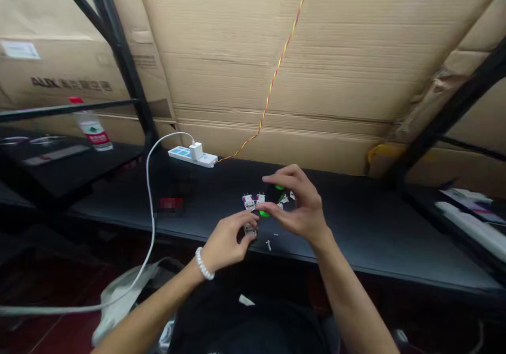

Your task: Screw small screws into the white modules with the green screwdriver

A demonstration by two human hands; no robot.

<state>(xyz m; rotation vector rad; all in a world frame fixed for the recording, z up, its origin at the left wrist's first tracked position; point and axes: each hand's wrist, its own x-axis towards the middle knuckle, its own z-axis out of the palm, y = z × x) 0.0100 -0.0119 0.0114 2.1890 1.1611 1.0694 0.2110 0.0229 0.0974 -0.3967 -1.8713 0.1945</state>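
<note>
My left hand, with a white bead bracelet at the wrist, pinches a small whitish plug part near the desk's front edge. Just above and to the right, my right hand has its thumb and fingers closed round a black-and-green screwdriver; its tip is not clear. Behind my fingers stand white-and-purple plugs with metal prongs upward. More small whitish pieces lie partly hidden behind my right hand. A screw lies on the desk close to my left hand.
On the black desk, a white power strip holds a charger with a white cable looping down left. A twisted red-yellow wire rises along the cardboard. Black frame posts stand at both sides. A red-capped bottle is at left.
</note>
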